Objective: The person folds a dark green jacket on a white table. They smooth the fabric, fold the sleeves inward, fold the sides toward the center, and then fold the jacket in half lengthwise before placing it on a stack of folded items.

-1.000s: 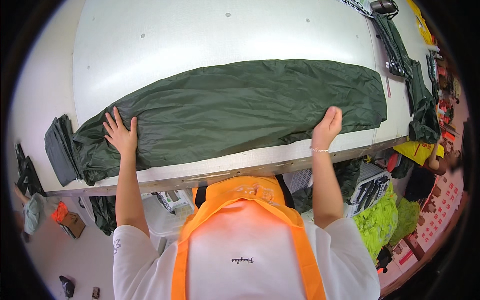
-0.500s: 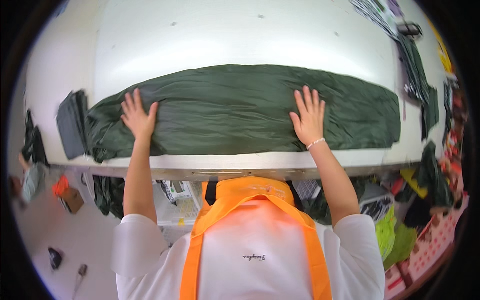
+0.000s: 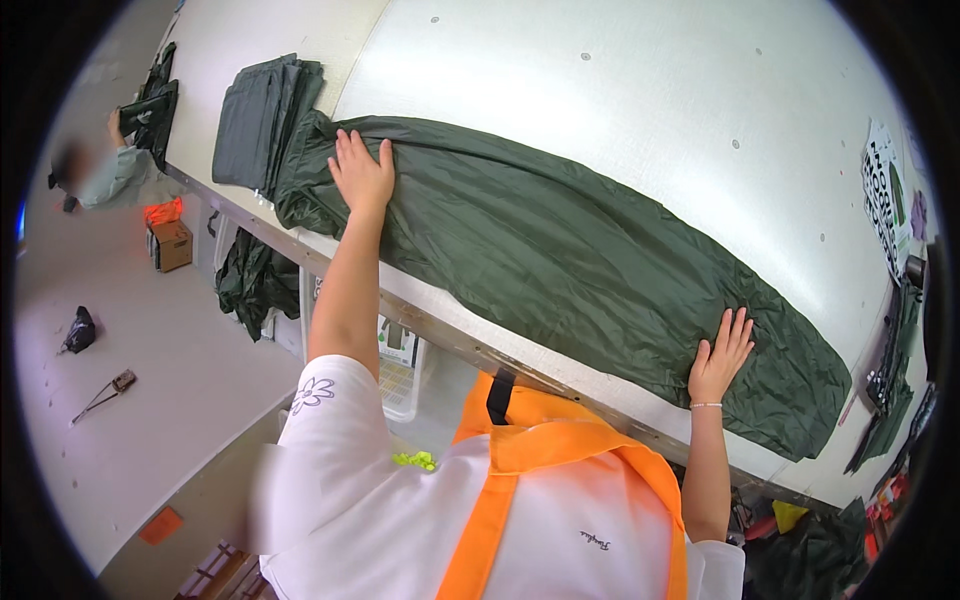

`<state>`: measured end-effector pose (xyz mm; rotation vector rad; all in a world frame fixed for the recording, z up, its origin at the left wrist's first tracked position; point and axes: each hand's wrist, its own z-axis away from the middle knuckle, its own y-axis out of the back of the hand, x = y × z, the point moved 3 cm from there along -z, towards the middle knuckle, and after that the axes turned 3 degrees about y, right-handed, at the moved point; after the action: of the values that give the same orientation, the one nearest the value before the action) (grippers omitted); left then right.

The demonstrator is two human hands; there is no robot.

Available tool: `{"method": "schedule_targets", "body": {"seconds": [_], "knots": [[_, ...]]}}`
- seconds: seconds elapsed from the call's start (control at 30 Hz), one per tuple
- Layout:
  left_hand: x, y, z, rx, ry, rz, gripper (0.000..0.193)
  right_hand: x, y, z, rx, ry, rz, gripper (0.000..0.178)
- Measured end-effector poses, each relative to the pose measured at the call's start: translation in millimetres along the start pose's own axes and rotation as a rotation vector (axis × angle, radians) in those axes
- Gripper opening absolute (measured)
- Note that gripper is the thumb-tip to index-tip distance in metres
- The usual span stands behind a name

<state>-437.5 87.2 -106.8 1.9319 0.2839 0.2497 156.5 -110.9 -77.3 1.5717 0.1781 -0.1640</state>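
Observation:
A long piece of thin dark green fabric (image 3: 540, 240), perhaps a garment folded lengthwise, lies wrinkled along the front of the white table. My left hand (image 3: 363, 172) rests on its left end, palm down and fingers spread. Toward the right end, my right hand (image 3: 720, 362) presses flat on the cloth near its front edge, its fingers extended. Neither hand grips anything. Just beyond the fabric's left end sits a stack of folded dark green pieces (image 3: 258, 125), touching or nearly touching it.
The white table (image 3: 640, 110) has a metal front edge. On its right lie more dark green pieces (image 3: 895, 370) and a printed bag (image 3: 885, 200). Another person (image 3: 112, 178) handles dark cloth at the far left. A cardboard box (image 3: 172, 245) stands on the floor; a white basket (image 3: 400, 385) is below the table.
The view has turned, so the table now slants down to the right. My right hand has shifted closer to the fabric's right end. My left hand stays near the left end.

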Motion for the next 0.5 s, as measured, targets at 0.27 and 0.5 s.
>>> {"method": "schedule_targets", "body": {"seconds": [0.27, 0.5], "knots": [[-8.8, -16.6, -12.8, -0.229, 0.057, -0.125, 0.074, 1.5, 2.7, -0.3, 0.072, 0.035, -0.056, 0.057], [84.2, 44.1, -43.2, -0.177, -0.213, -0.46, 0.057, 11.5, 11.2, -6.6, 0.232, -0.067, -0.478, 0.045]]}}
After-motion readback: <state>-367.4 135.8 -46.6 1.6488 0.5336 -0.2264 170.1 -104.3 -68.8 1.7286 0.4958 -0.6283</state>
